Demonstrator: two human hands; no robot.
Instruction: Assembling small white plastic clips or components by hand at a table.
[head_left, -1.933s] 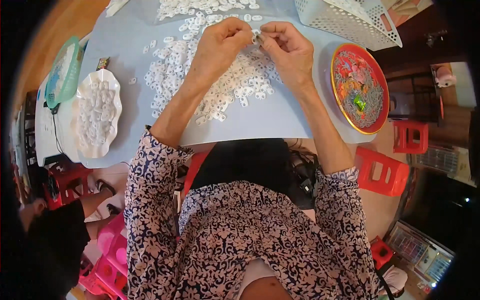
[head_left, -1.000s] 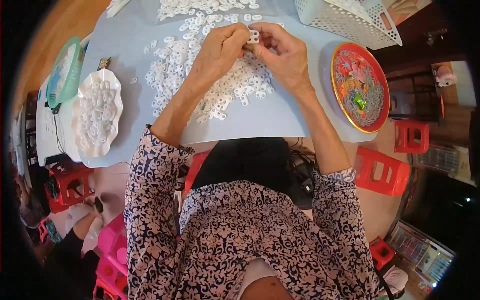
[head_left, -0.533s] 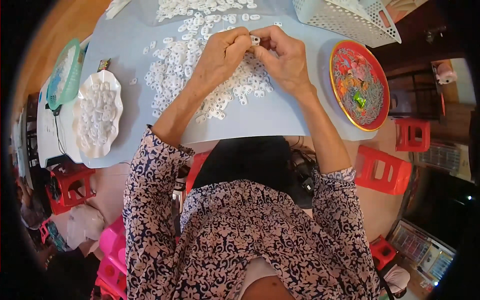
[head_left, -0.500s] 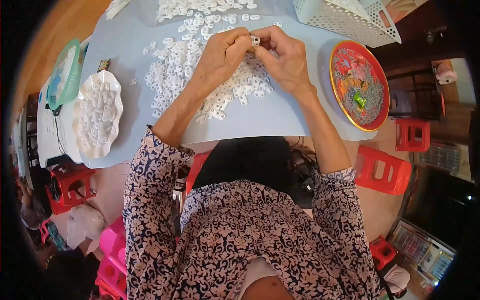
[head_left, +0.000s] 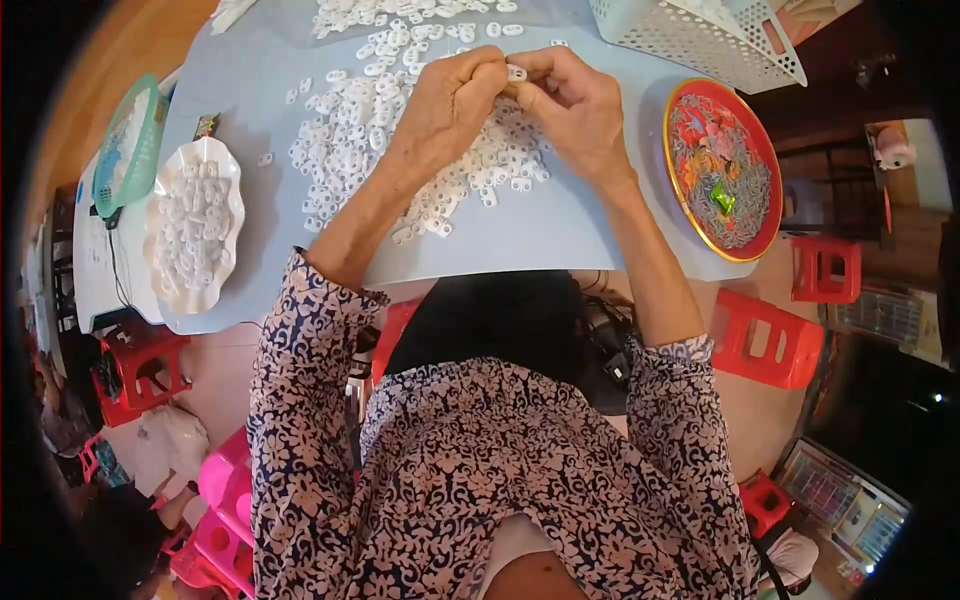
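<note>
My left hand (head_left: 452, 112) and my right hand (head_left: 580, 112) meet over the far middle of the table, both closed. A small white plastic piece with holes (head_left: 516, 74) sits between them. The thumb and fingers of my right hand pinch it, while the curled fingers of my left hand press at its left side. Whatever else the left fingers hold is hidden. Under and around my wrists lies a loose pile of similar white pieces (head_left: 345, 140). To the right stands a red round tray with a gold rim (head_left: 762, 150), holding many small grey pieces and a green wrapper.
A scalloped white dish (head_left: 236, 215) of white pieces stands on the left of the pale blue table (head_left: 270, 240). Beyond it is a green basket (head_left: 152, 150). A perforated pale basket (head_left: 650, 38) stands at the far right. Red stools (head_left: 770, 340) stand on the floor.
Both hands have shifted slightly; the right has moved a little to the right and the white piece has turned between the fingers. The piles look the same.
</note>
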